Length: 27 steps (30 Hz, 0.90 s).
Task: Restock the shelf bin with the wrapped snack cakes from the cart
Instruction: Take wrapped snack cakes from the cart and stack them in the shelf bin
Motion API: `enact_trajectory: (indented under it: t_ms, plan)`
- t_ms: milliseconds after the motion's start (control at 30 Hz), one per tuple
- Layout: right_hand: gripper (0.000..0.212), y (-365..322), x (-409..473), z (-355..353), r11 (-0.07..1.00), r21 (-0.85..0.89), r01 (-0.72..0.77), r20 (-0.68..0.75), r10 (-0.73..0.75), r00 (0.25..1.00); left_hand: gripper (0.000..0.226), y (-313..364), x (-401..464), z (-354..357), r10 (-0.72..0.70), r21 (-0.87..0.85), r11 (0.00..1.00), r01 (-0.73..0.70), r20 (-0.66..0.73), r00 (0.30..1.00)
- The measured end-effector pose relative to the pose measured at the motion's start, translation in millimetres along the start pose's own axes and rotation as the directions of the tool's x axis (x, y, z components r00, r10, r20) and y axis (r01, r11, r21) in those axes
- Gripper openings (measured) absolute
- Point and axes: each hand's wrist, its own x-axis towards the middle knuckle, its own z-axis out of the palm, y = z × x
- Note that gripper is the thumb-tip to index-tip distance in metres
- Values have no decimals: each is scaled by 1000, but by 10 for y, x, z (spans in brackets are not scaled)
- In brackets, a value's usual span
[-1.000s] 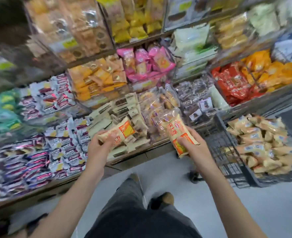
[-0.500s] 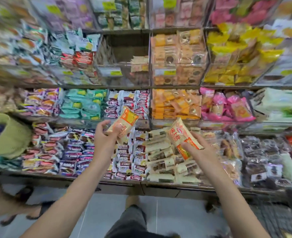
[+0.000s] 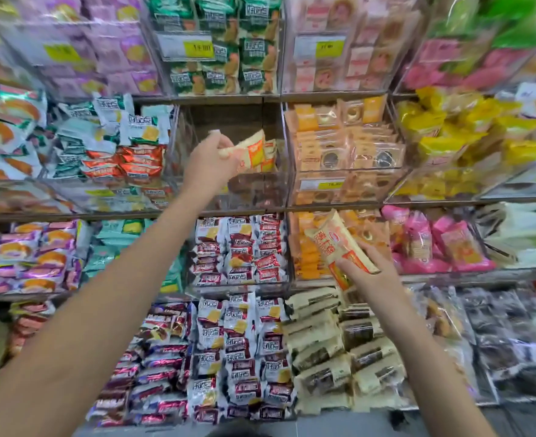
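Snack cakes: two wrapped cakes show in the head view, one in each hand, cream wrap with an orange patch.
Left cake (image 3: 251, 152): it sits at the mouth of the shelf bin, tipped on a slant, its far end poking in toward the few like cakes already lying at the right of the bin.
Left hand (image 3: 211, 164): fingers and thumb curl round the near end of the left cake and pinch it. I think it holds the end so the rest can slide in first.
Shelf bin (image 3: 197, 127): a clear box on the middle shelf, far from the person, mostly bare inside, so this looks like the one to fill.
Right cake (image 3: 339, 244): lower and to the right, in front of a bin of orange packs (image 3: 307, 260), standing on a slant. It is well apart from the shelf bin.
Right hand (image 3: 375, 274): it grips the low end of the right cake, thumb on the front. It seems to be waiting its turn.
Cart: not in this view.
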Motion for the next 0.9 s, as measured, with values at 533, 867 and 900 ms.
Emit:
enact_trajectory:
  t_ms: [533,867,900]
  plan:
    - [29,-17,113,210,994,-2,-112,-187,110,976,27,-442,1327,1269,-19,337,922,-192,535,845]
    - [33,74,217,73,995,-3,-100,-177,98,979,20,-469,1420,1422,39,454,842,-290,485,874]
    - [33,77,232,47,995,-1,-98,-173,96,980,21,-458,1426,1426,31,416,870,-265,489,872]
